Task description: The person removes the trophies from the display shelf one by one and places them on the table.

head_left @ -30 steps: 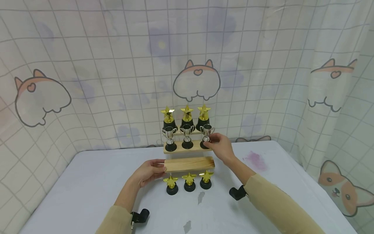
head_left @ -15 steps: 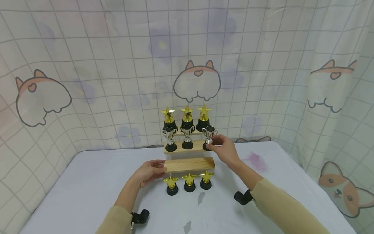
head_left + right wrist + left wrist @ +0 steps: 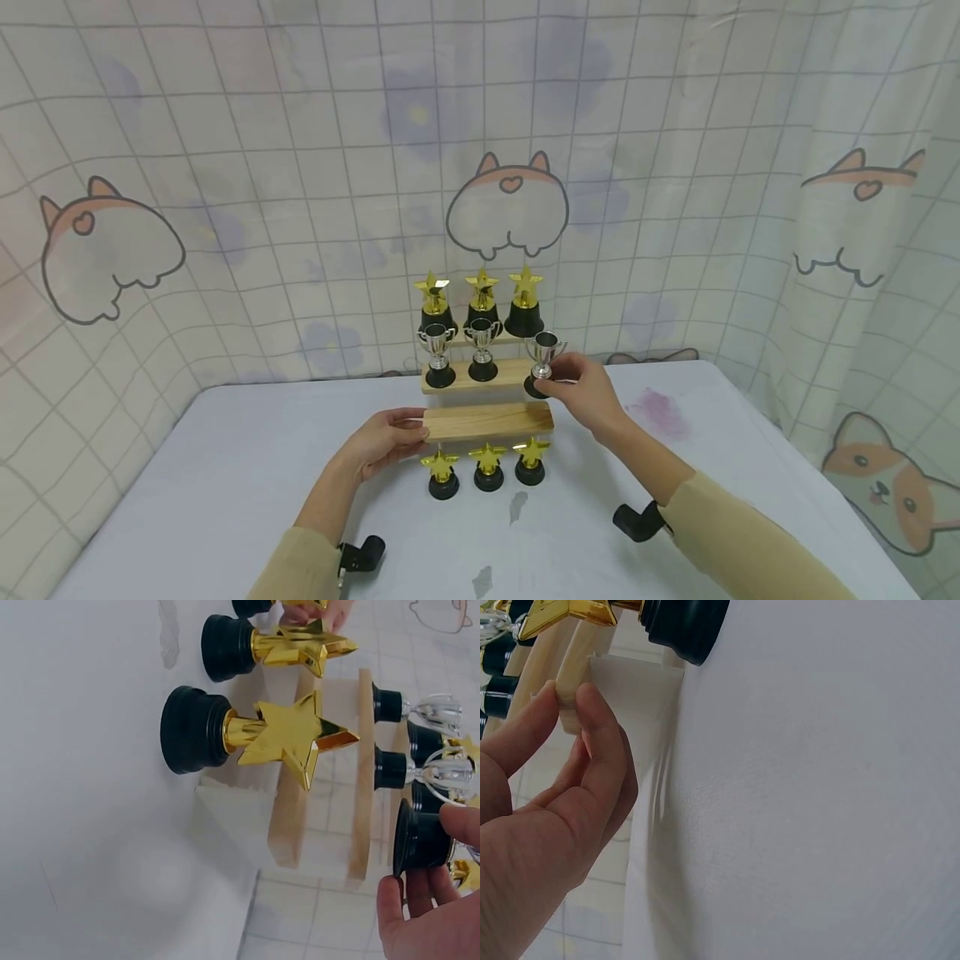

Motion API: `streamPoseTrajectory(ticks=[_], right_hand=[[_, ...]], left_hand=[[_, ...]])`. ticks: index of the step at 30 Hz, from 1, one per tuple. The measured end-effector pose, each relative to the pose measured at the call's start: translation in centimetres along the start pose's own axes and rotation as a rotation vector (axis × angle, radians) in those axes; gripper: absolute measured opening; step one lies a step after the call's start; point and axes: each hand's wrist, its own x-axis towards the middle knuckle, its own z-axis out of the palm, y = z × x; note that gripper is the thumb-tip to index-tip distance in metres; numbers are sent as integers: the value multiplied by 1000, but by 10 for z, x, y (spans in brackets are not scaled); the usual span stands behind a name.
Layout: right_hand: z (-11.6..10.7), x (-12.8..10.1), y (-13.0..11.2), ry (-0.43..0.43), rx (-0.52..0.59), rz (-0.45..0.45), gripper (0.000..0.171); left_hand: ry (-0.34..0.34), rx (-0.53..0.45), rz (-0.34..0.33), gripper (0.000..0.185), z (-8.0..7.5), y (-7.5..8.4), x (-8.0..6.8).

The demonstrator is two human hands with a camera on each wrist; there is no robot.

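Note:
My right hand (image 3: 590,395) pinches a small silver trophy cup (image 3: 546,345) by its black base, thumb on one side and fingers on the other. In the right wrist view that black base (image 3: 420,838) hangs a little apart from the middle wooden shelf (image 3: 498,377). Two similar silver cups stand upright on this shelf, the nearer one being the middle cup (image 3: 482,333). Lower down, my left hand (image 3: 386,439) pinches the left end of the front wooden board (image 3: 487,422) between thumb and fingertips, as the left wrist view (image 3: 573,682) also shows.
Three gold star trophies (image 3: 488,461) with black bases stand in a row on the white tablecloth (image 3: 247,467) before the front board. Three bigger star trophies (image 3: 524,304) stand at the back on the top shelf. A checked curtain (image 3: 300,167) hangs behind the table.
My right hand has moved the rightmost silver cup to the right and slightly toward me, off its place on the middle shelf. My left hand has stayed on the board.

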Motion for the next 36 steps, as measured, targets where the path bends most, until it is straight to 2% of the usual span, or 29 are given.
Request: streamPoseTrajectory(ticks=[14,36], right_hand=[[-2,-20,-1,-43,5,52,30],[3,-51,0,-125,65,19,28]], left_hand=[[-3,-3,-1,53,0,-4,1],[1,0,4,52,0,-2,1]])
